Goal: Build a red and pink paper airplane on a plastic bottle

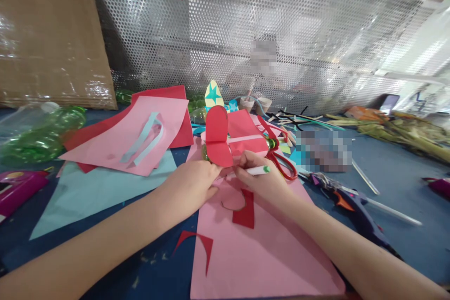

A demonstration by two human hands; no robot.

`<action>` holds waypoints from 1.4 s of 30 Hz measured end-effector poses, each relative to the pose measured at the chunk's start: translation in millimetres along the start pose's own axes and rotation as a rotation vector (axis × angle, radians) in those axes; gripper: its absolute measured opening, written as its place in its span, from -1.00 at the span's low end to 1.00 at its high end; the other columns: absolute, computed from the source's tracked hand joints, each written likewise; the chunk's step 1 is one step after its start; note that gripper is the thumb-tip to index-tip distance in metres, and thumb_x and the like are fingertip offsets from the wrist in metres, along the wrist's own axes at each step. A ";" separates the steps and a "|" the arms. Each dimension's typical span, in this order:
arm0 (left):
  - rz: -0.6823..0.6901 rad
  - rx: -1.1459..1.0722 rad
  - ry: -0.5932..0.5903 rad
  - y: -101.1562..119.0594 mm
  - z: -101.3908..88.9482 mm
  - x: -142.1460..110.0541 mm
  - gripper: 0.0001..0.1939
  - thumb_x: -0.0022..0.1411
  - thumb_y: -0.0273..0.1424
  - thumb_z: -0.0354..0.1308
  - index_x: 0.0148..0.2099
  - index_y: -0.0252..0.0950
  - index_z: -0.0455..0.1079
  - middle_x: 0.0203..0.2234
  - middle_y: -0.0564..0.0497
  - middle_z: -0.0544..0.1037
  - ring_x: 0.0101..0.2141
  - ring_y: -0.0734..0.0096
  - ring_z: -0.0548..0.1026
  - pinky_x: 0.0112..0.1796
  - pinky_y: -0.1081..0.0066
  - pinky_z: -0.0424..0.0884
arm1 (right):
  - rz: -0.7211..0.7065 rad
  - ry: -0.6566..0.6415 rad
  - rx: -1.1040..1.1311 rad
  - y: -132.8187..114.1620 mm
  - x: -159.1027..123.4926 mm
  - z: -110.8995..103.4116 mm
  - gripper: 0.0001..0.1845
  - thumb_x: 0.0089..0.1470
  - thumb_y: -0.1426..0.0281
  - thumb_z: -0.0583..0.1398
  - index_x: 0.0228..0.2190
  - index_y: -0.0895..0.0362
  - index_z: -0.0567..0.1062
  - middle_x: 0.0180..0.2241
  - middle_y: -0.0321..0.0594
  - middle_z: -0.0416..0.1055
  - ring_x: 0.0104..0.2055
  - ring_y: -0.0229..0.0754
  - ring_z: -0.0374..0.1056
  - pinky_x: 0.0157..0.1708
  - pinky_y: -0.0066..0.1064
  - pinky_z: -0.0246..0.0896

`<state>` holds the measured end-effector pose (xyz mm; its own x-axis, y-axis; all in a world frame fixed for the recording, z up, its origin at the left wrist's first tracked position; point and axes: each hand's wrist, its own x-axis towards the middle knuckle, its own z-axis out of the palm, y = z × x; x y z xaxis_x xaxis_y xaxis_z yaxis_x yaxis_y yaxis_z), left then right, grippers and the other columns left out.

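My right hand (pixel 262 176) is closed around a white marker with a green end (pixel 258 170). Its tip is hidden behind my fingers. My left hand (pixel 198 180) has curled fingers at the lower edge of a red rounded paper cut-out (pixel 217 124), pinching or pressing it; the cut-out is folded across and its upper part stands up. Beneath both hands lies a large pink paper sheet (pixel 267 258). A rounded pink paper piece (pixel 232 196) overlaps a red paper scrap (pixel 248 213) just below my hands. Behind the right hand rests a red-wrapped bottle (pixel 246 126).
Red-handled scissors (pixel 286 166) lie beside my right hand. A dark blue glue gun (pixel 362 211) is farther right. Pink paper (pixel 133 126) and light blue paper (pixel 80 197) spread at left, near green bottles (pixel 38 138). A curved red scrap (pixel 200 243) lies in front. A perforated metal panel (pixel 225 23) stands behind.
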<state>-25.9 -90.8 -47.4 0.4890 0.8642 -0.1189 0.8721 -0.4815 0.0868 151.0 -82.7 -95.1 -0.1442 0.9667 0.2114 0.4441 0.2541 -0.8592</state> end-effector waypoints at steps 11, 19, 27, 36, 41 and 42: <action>0.020 -0.011 0.021 -3.9 2.1 -0.5 -0.84 0.21 -0.40 0.06 -0.17 -0.32 0.37 -0.39 -0.09 0.55 -0.37 0.12 0.54 -0.48 0.36 0.24 | 0.008 0.049 -0.055 -1.4 1.5 -5.0 -0.83 -0.14 0.38 0.12 -0.62 0.08 0.18 -0.61 -0.35 0.29 -0.55 -0.30 0.17 -0.57 -0.49 0.01; 0.020 0.024 0.034 -1.4 0.4 -0.4 -0.83 0.17 -0.44 0.04 -0.17 -0.30 0.36 -0.41 -0.07 0.55 -0.42 0.16 0.54 -0.53 0.40 0.19 | 0.021 -0.030 -0.121 -2.7 -1.7 -5.9 -0.90 -0.18 0.41 0.09 -0.61 0.09 0.21 -0.63 -0.39 0.21 -0.57 -0.31 0.10 -0.57 -0.48 -0.04; -0.010 0.000 -0.004 -1.4 0.3 0.4 -0.78 0.11 -0.45 0.06 -0.15 -0.29 0.38 -0.41 -0.09 0.54 -0.43 0.16 0.54 -0.54 0.40 0.21 | 0.051 -0.167 -0.009 -15.1 -8.2 -0.2 -0.93 -0.22 0.40 0.08 -0.60 0.08 0.22 -0.62 -0.36 0.27 -0.55 -0.28 0.19 -0.54 -0.46 0.00; -0.044 0.063 -0.064 4.9 -6.3 0.7 -0.80 0.15 -0.47 0.07 -0.14 -0.31 0.38 -0.40 -0.10 0.56 -0.41 0.17 0.55 -0.52 0.41 0.24 | 0.010 -0.167 0.037 -12.3 -6.1 2.0 -0.92 -0.20 0.40 0.08 -0.60 0.08 0.20 -0.62 -0.39 0.22 -0.56 -0.31 0.11 -0.55 -0.47 -0.03; -0.024 0.035 -0.022 2.8 -2.5 0.0 -0.80 0.17 -0.46 0.06 -0.13 -0.31 0.37 -0.38 -0.10 0.56 -0.38 0.14 0.55 -0.49 0.39 0.28 | -0.021 -0.137 0.073 -4.4 -1.0 2.8 -0.92 -0.14 0.42 0.10 -0.56 0.09 0.22 -0.58 -0.40 0.22 -0.54 -0.33 0.09 -0.53 -0.48 0.00; -0.024 0.028 -0.019 2.7 -2.2 -0.2 -0.80 0.17 -0.45 0.06 -0.13 -0.32 0.37 -0.38 -0.10 0.56 -0.38 0.14 0.55 -0.48 0.38 0.28 | -0.025 -0.131 0.062 -3.3 0.1 2.5 -0.92 -0.13 0.42 0.10 -0.55 0.09 0.23 -0.57 -0.40 0.23 -0.54 -0.33 0.09 -0.52 -0.48 0.00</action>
<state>-23.7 -92.0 -45.0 0.4683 0.8726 -0.1391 0.8835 -0.4651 0.0566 147.4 -83.5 -93.4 -0.2707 0.9469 0.1734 0.3843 0.2714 -0.8824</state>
